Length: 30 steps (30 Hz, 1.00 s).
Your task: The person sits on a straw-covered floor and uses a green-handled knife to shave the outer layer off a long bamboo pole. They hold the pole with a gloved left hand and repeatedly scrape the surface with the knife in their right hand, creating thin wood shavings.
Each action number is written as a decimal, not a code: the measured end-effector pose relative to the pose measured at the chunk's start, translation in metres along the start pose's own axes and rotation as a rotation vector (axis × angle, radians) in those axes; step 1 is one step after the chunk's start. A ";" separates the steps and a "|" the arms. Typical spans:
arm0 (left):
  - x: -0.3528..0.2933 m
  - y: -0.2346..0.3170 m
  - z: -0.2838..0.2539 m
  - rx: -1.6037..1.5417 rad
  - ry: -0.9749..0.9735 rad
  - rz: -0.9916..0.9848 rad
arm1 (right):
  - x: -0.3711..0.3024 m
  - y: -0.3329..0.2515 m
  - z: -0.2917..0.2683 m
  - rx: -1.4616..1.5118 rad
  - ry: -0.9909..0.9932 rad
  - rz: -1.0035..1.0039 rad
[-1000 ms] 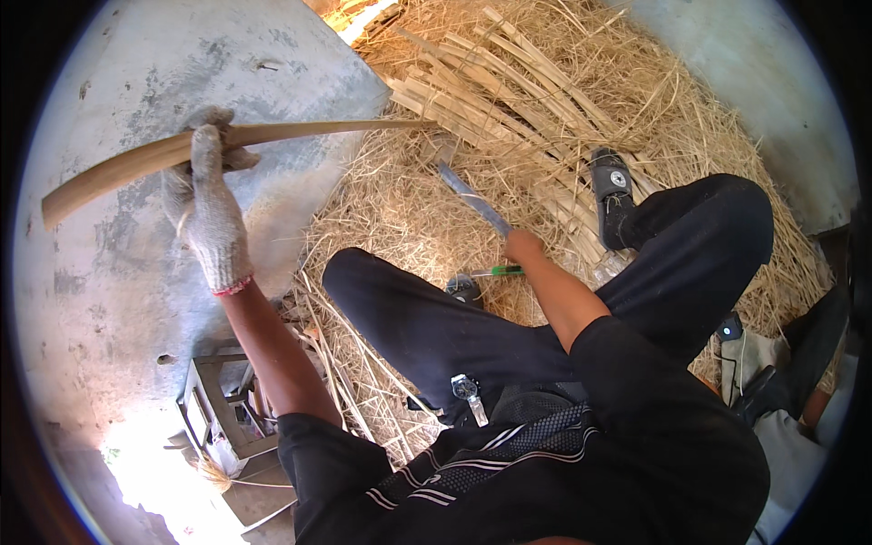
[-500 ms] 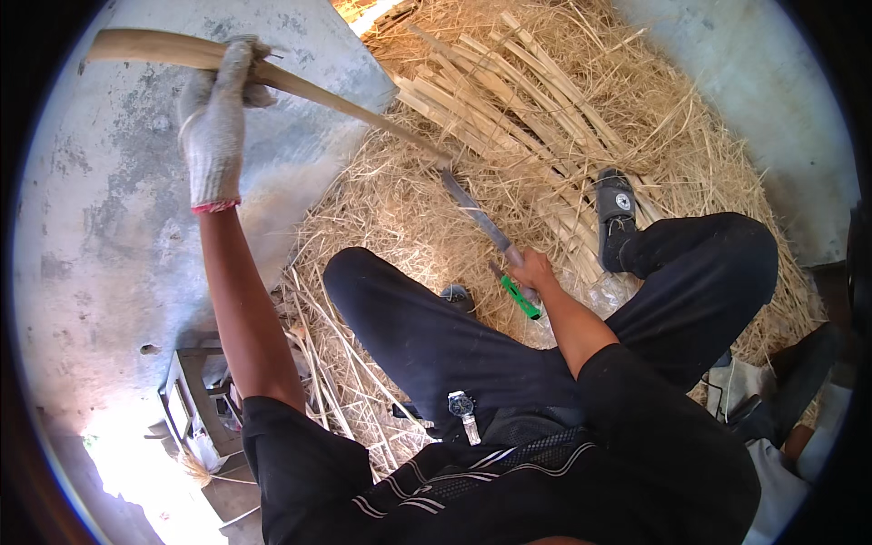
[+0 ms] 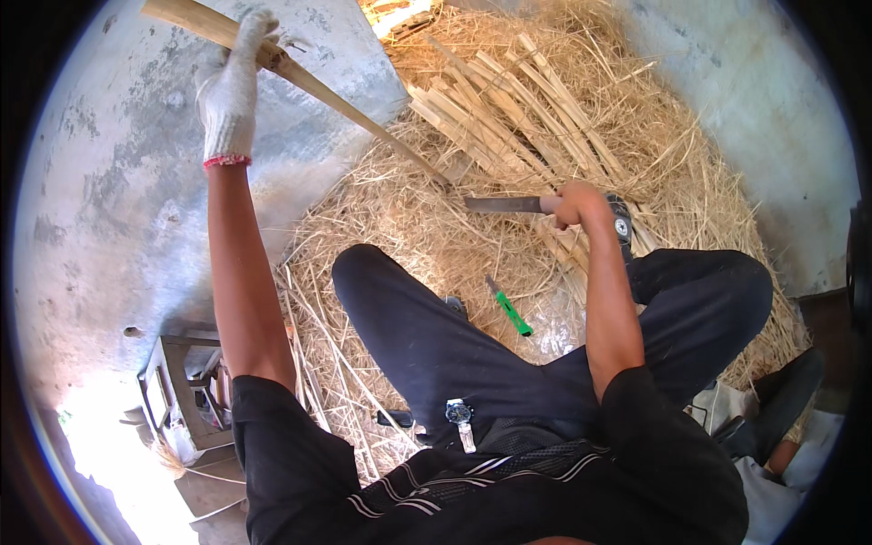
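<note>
My left hand, in a whitish knitted glove with a red cuff, is raised at the upper left and wrapped round a long split bamboo strip. The strip slants down to the right, its thin end close to the straw. My bare right hand grips a long-bladed knife by its handle. The blade lies almost level, pointing left, its tip a short way from the strip's lower end. Below it, on the straw between my legs, rests a green utility knife.
Pale bamboo strips lie bundled on loose straw at the far side. A worn wall stands left, with a wooden frame beside it. A wristwatch sits at my lap. Part of another person shows lower right.
My right hand has moved away from me and right, lifting off beside the utility knife; its blade has swung level. My left hand and the bamboo strip have shifted slightly up and right.
</note>
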State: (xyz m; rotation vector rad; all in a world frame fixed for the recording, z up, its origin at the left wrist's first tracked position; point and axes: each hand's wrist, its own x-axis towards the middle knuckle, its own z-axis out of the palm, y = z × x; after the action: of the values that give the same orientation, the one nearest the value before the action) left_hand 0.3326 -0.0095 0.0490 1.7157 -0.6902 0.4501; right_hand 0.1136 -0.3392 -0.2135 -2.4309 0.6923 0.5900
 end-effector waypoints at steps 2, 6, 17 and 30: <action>0.003 0.010 0.010 -0.276 0.078 -0.050 | -0.024 0.003 -0.030 0.130 0.061 -0.028; 0.026 0.012 0.001 -0.430 0.271 -0.103 | -0.073 -0.014 -0.063 0.493 0.182 -0.097; 0.021 0.022 0.041 -0.522 0.430 -0.129 | -0.042 -0.100 0.032 0.796 0.074 -0.468; 0.021 0.033 0.064 -0.496 0.385 -0.195 | 0.004 -0.075 0.133 0.417 0.308 -0.258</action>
State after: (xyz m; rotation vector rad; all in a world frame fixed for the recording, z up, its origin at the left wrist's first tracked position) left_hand 0.3227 -0.0805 0.0702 1.1687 -0.3140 0.4152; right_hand 0.1260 -0.2072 -0.2886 -2.1805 0.5418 -0.0359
